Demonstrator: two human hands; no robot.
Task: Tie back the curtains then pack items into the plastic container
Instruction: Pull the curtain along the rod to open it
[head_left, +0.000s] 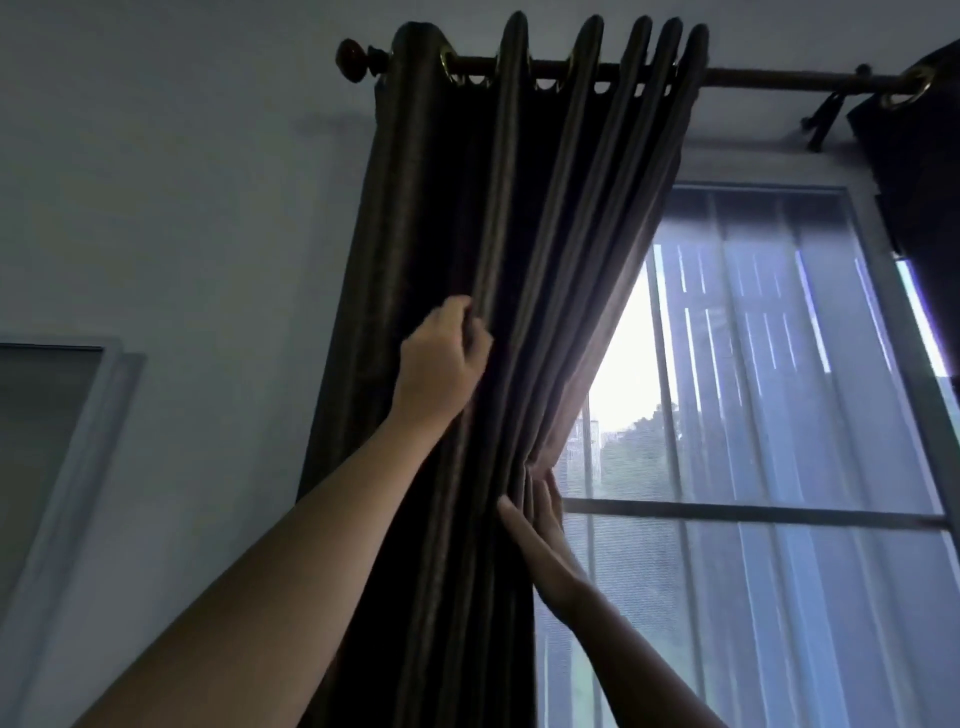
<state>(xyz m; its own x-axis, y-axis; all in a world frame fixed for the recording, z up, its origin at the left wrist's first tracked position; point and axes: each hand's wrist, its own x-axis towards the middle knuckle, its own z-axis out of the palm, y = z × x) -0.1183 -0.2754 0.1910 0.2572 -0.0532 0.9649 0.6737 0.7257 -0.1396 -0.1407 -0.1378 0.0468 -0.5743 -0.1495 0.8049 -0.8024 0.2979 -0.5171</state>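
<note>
Daylight came through the window (779, 364) to the right of the dark curtain (519, 208), which hung bunched in folds at the left end of the rod (779, 79). Its right edge slanted down and inward from the rod, leaving the pane uncovered beside it. A bare stretch of rod lay between it and a second dark curtain (914, 182) at far right. Wall (182, 208) flanked its left side. The left hand (441, 364) was curled tight round one fold at mid-height. Lower, the right hand (540, 540) clasped the gathered right edge, thumb in front, fingers behind.
</note>
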